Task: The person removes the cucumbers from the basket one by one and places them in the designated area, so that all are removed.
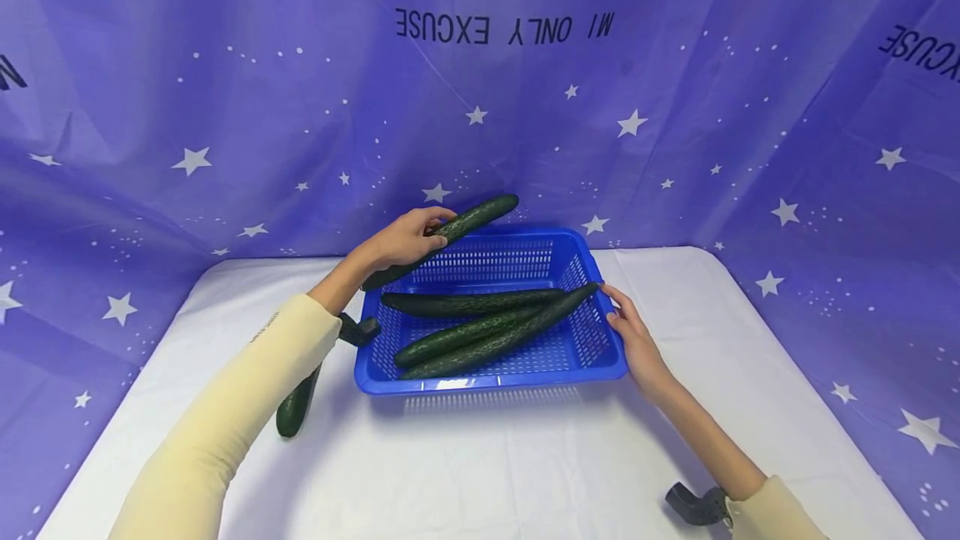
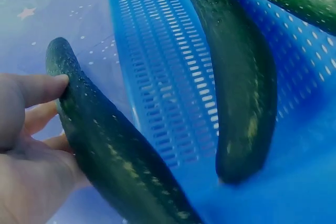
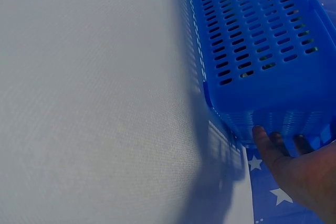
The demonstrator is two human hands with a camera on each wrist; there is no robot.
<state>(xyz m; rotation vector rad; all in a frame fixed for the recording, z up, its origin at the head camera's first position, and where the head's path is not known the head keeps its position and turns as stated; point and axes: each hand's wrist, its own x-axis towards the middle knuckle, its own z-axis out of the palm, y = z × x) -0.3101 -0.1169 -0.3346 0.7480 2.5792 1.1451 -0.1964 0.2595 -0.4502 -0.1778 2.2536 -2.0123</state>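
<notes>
My left hand (image 1: 408, 237) grips a dark green cucumber (image 1: 480, 215) over the back left rim of a blue plastic basket (image 1: 487, 386). In the left wrist view, thumb and fingers hold that cucumber (image 2: 121, 156) near one end, beside the perforated basket wall (image 2: 157, 77). Several more cucumbers (image 1: 472, 303) lie inside the basket; the tip of one reaches the right rim. At the basket's right end, my right hand (image 1: 637, 344) touches the rim and outer wall with its fingertips. The right wrist view shows these fingers (image 3: 270, 148) fairly straight against the wall.
Another cucumber (image 1: 296, 407) lies on the white tablecloth (image 1: 480, 473), left of the basket and partly behind my left sleeve. A purple curtain with stars (image 1: 480, 115) hangs close behind the basket and along both sides. Dark camera mounts (image 1: 693, 504) sit at my wrists.
</notes>
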